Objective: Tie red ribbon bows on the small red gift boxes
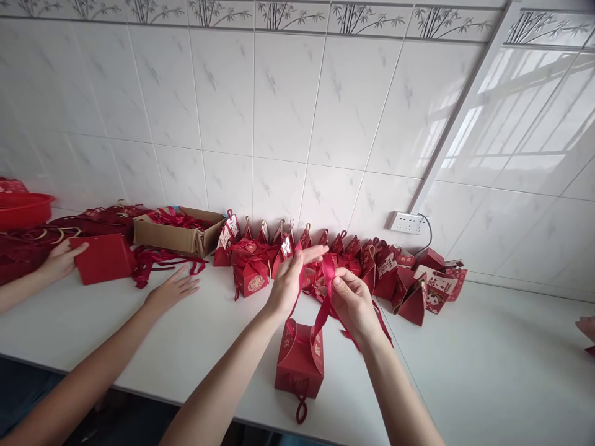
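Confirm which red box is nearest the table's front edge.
The lone box below the left hand and right hand, which hold its ribbon; all others sit farther back.

Legible text: none.
- Red box [298,367], flap: gold characters, too small to read.
- Tied box [251,280]: round gold emblem, unreadable.
- White tags [232,227]: red print, possibly Chinese characters; illegible.

The ribbon [326,291] you hold is smooth cloth with a soft sheen; the red box [297,365] beneath is matt card. Your table [488,371] is smooth white, the wall tiles [279,105] glossy, the brown carton [167,236] dull cardboard.
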A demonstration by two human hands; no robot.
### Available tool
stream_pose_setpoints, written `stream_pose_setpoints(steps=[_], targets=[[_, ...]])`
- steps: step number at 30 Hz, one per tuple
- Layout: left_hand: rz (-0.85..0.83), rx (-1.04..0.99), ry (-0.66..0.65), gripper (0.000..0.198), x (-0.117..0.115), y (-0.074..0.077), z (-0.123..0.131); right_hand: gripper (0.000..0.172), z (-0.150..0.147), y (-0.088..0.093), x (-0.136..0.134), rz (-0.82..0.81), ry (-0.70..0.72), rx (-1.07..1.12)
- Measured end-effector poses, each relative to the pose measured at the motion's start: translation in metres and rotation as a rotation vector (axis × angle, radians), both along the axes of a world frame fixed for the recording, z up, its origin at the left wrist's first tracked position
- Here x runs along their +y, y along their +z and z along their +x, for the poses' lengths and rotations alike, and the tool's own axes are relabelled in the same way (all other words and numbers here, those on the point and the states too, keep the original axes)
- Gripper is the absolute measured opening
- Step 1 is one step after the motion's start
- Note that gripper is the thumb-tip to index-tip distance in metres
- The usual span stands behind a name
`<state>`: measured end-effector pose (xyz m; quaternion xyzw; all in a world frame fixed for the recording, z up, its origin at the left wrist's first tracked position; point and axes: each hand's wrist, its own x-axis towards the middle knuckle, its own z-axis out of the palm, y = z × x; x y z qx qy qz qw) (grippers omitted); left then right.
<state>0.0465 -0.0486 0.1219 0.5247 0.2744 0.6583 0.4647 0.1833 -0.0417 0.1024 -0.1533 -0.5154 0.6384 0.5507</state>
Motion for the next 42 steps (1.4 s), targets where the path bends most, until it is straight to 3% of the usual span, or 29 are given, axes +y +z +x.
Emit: stream_pose_setpoints(steps=[7, 11, 13, 15, 20, 24, 29, 37, 42], targets=[[0.056, 0.233, -0.136, 0.043, -0.001, 0.026, -0.010, 0.018, -0.006, 0.007, -0.005, 0.063, 0.088, -0.247], [0.027, 0.305, -0.239, 0.045, 0.003, 0.032, -0.015, 0.024, -0.012, 0.007, -0.004, 0.052, 0.085, -0.224], [0.008, 0.218, -0.247, 0.055, 0.003, 0.023, -0.017, 0.025, -0.014, 0.004, -0.003, 0.034, 0.037, -0.189], [0.010, 0.138, -0.171, 0.059, 0.000, 0.005, -0.017, 0.024, -0.015, 0.000, -0.001, 0.022, -0.031, -0.162], [0.040, 0.358, 0.158, 0.024, -0.019, -0.040, -0.010, 0.024, -0.014, -0.012, 0.002, 0.037, -0.193, -0.146], [0.072, 0.446, 0.262, 0.013, -0.025, -0.040, -0.005, 0.022, -0.012, -0.014, 0.000, 0.089, -0.213, -0.151], [-0.011, 0.353, 0.210, 0.013, -0.022, -0.028, -0.008, 0.021, -0.011, -0.004, -0.008, 0.180, -0.260, -0.200], [-0.117, 0.033, -0.113, 0.024, -0.021, -0.031, -0.012, 0.018, -0.007, -0.008, -0.010, 0.178, -0.293, -0.155], [-0.094, 0.036, -0.139, 0.021, -0.021, -0.021, -0.013, 0.018, -0.003, -0.009, -0.008, 0.142, -0.278, -0.135]])
